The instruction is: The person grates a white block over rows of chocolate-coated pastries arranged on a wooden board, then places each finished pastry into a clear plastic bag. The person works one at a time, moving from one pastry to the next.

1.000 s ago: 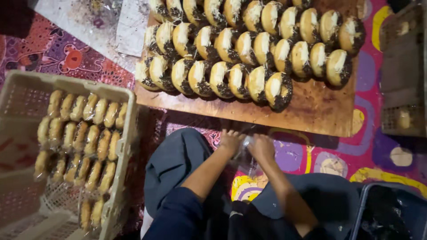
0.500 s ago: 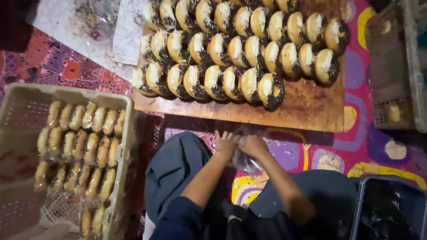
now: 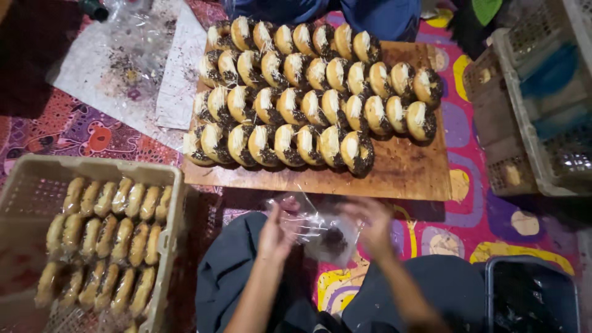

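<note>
Across the upper middle of the frame, your wooden board [image 3: 401,169] carries topped donuts [image 3: 308,105] stood on edge in tight rows, so many fit. At lower left, the plastic crate [image 3: 37,179] keeps bagged ones packed alike. At bottom centre, your left hand [image 3: 277,228] and right hand [image 3: 373,225], forearms raised from your lap, pinch a clear bag [image 3: 317,231] holding a dark-topped piece.
</note>
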